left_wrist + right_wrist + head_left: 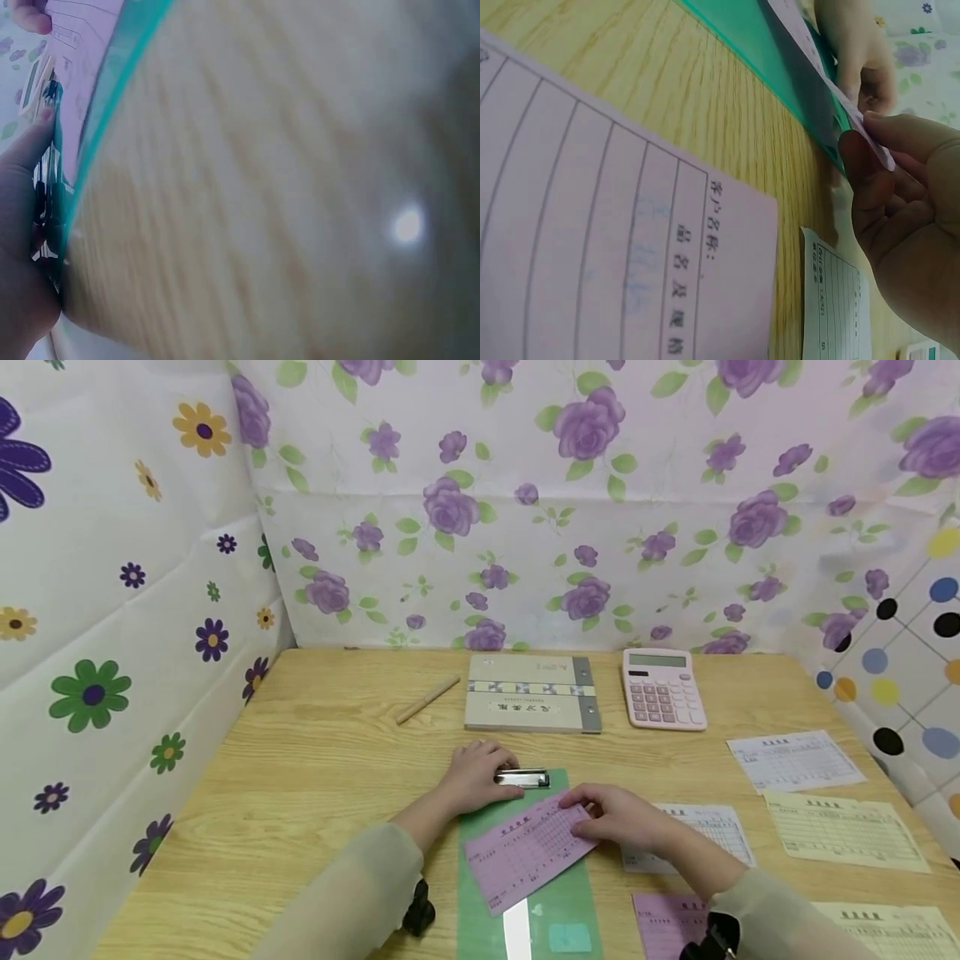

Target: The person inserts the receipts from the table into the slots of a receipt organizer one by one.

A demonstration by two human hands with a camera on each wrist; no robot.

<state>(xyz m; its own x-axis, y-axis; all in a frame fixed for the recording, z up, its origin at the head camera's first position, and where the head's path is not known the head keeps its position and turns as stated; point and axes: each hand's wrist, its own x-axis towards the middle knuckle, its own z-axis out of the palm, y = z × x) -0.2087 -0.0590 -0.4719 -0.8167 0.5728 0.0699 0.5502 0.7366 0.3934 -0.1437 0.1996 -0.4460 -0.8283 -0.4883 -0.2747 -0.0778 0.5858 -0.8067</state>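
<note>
A green clipboard (558,897) lies on the table with its metal clip (531,778) at the far end. My left hand (474,774) grips that end, thumb on the near side of the clip and fingers beyond it. A pink printed form (521,860) is tilted over the clipboard. With thumb and fingers, my right hand (618,817) pinches the form's right edge. The right wrist view shows the pinched form (874,142) edge-on, raised off the clipboard there. The left thumb (34,139) rests against the clip in the left wrist view.
To the right lie white slips (795,762), yellow slips (847,831) and another pink form (663,922), partly under my right forearm. Farther back are a pen (427,700), a bound ledger book (525,703) and a pink calculator (660,689). Flowered cloth (517,568) hangs behind.
</note>
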